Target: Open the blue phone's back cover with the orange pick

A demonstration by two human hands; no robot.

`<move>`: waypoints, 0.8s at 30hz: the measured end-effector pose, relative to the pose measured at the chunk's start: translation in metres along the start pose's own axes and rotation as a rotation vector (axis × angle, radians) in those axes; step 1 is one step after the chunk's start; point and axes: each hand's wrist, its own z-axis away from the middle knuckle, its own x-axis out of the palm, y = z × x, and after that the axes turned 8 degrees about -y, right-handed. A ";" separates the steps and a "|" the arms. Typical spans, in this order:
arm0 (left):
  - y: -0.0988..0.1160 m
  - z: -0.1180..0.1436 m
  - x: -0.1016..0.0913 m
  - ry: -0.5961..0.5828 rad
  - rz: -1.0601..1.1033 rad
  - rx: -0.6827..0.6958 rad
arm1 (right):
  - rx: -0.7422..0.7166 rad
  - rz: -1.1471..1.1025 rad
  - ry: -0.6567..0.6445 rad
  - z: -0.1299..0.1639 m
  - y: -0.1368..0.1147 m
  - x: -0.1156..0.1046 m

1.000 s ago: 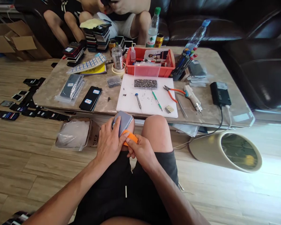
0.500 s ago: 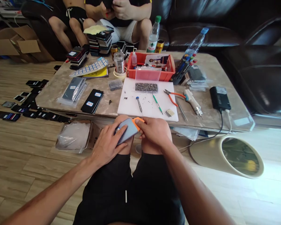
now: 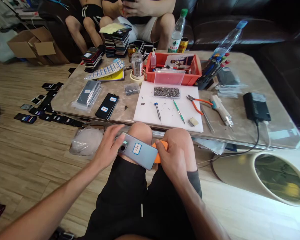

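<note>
A grey-blue smartphone [image 3: 146, 156], back side up with a handwritten label, lies slantwise over my left thigh. My left hand [image 3: 108, 145] is at its camera end; the thumb reaches over the corner by the lenses, and the other fingers stretch out beyond the edge. My right hand [image 3: 173, 160] is closed on a flat orange piece [image 3: 162, 145], thumb on top. The orange piece meets the phone's other end; whether it is in the seam cannot be told. The fingers under it are hidden.
On the table lie a white mat [image 3: 145, 115], a screwdriver [image 3: 158, 111], a green pen-like tool [image 3: 178, 111], cutters [image 3: 198, 103], an electric screwdriver [image 3: 221, 110], black phones [image 3: 107, 106] and a red bin [image 3: 173, 78]. A trash can [image 3: 230, 170] lies at right. Two people sit opposite.
The phone has turned, its label and cameras now showing. My left hand has loosened from across it to its camera end. My right hand with the orange piece has shifted right and nearer.
</note>
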 end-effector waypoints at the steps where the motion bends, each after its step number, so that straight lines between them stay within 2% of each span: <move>1: 0.004 0.000 0.005 0.061 0.005 -0.094 | 0.007 -0.018 0.018 0.004 0.000 0.004; 3: 0.014 -0.004 0.017 0.104 0.007 -0.199 | -0.001 -0.040 0.038 0.011 -0.001 0.008; 7: 0.036 -0.024 0.038 0.162 -0.029 -0.287 | -0.059 -0.059 0.071 0.015 -0.002 0.012; 13: 0.046 -0.036 0.044 0.172 -0.119 -0.284 | -0.021 -0.110 0.096 0.001 -0.008 0.014; 15: 0.046 -0.034 0.043 0.152 -0.146 -0.269 | -0.010 -0.094 -0.009 -0.007 -0.012 0.010; 18: 0.046 -0.032 0.044 0.120 -0.176 -0.242 | -0.004 -0.079 -0.263 -0.018 -0.016 0.001; 19: 0.046 -0.032 0.044 0.114 -0.180 -0.238 | -0.009 -0.067 -0.297 -0.020 -0.017 0.000; 20: 0.046 -0.031 0.045 0.113 -0.181 -0.237 | -0.019 -0.055 -0.283 -0.022 -0.018 0.000; 24: 0.047 -0.031 0.049 0.115 -0.164 -0.225 | -0.054 -0.067 -0.074 -0.030 -0.022 0.015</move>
